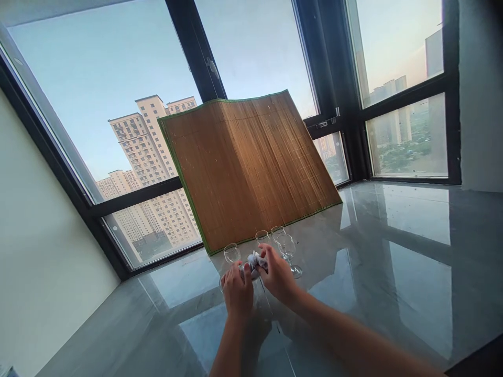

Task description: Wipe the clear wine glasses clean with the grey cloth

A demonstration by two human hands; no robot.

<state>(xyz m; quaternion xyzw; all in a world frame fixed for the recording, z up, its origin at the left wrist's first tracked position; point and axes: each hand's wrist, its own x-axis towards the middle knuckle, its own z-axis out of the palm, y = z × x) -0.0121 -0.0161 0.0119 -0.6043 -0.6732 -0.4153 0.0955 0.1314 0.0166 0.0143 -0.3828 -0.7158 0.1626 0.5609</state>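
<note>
My left hand (237, 291) and my right hand (278, 275) meet low in the middle of the view, both closed. A small white cloth (255, 260) is bunched between their fingers, and the cloth seems pressed into a clear glass that the left hand grips, though that glass is mostly hidden. Several stemmed wine glasses stand just beyond the hands on the glossy grey surface (393, 272): one at the left (231, 253), one behind the cloth (262, 237), and one at the right (287, 250) close to my right hand.
A brown bamboo mat (247, 167) with green edging leans against the dark-framed windows behind the glasses. A cream wall (43, 262) borders the surface on the left. High-rise buildings show outside.
</note>
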